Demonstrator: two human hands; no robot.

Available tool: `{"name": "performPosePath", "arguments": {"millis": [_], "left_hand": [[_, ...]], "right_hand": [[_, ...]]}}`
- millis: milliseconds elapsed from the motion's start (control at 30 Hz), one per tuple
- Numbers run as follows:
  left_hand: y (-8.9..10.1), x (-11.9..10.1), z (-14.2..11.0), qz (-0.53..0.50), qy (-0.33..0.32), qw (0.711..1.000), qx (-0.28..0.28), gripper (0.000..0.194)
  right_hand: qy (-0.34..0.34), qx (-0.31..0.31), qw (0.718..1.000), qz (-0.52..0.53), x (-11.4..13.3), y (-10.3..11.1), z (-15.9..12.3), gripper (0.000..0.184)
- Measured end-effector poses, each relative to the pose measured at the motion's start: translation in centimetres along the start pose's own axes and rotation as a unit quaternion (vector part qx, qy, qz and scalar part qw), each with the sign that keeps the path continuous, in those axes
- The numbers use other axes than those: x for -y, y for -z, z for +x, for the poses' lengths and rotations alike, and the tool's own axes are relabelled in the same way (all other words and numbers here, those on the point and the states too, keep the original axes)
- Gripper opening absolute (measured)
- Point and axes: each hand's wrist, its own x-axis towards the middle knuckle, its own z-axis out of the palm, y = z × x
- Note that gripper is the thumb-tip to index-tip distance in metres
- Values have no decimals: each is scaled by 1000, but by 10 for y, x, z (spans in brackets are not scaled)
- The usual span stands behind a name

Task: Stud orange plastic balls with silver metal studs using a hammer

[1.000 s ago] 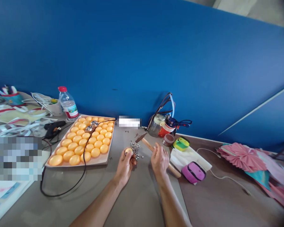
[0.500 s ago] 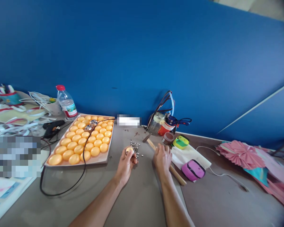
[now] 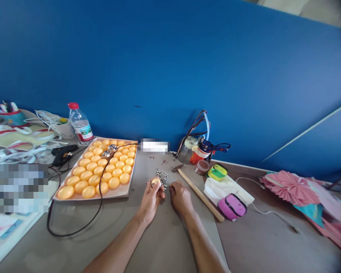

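My left hand (image 3: 150,199) is closed around an orange ball (image 3: 155,182) that has silver studs on part of its surface. Just beyond it on the table lies a pile of small silver studs (image 3: 161,175). My right hand (image 3: 181,198) rests at the right edge of that pile, its fingers curled and pressed together. Whatever its fingertips may hold is hidden. To the right of this hand, a hammer (image 3: 199,193) with a wooden handle lies slantwise, apart from the fingers.
At left a tray (image 3: 130,185) holds many orange balls and two silver-covered ones, with a black cable (image 3: 98,214) across it. Behind stand a bottle (image 3: 82,127), a glue gun (image 3: 63,153) and a jar (image 3: 187,149). A purple pouch (image 3: 232,206) and pink paper (image 3: 290,191) lie right.
My right hand has moved left from over the hammer handle to the stud pile, and its fingers have drawn together. The left hand stays almost still with the ball.
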Motion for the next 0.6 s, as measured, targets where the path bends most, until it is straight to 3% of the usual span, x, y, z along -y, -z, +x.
{"name": "performPosePath", "arguments": {"millis": [133,233,300,400,600], "left_hand": [[0,1,0,11,9,1000,-3,38],[1,1,-1,23,18,1000,-3,42],[0,0,-1,26,20,999,-1,44],[-1,0,-2,13,30,999,5,45],[-1,0,0,-14,39,999,20,38]], "right_hand": [[-11,-44,997,58,-1,0,2,16],[-48,-85,975,200,-2,2,4,11],[-104,-64,937,326,-1,2,6,10],[-170,-46,851,494,2,1,9,15],[-192,-40,721,665,10,6,10,21]]}}
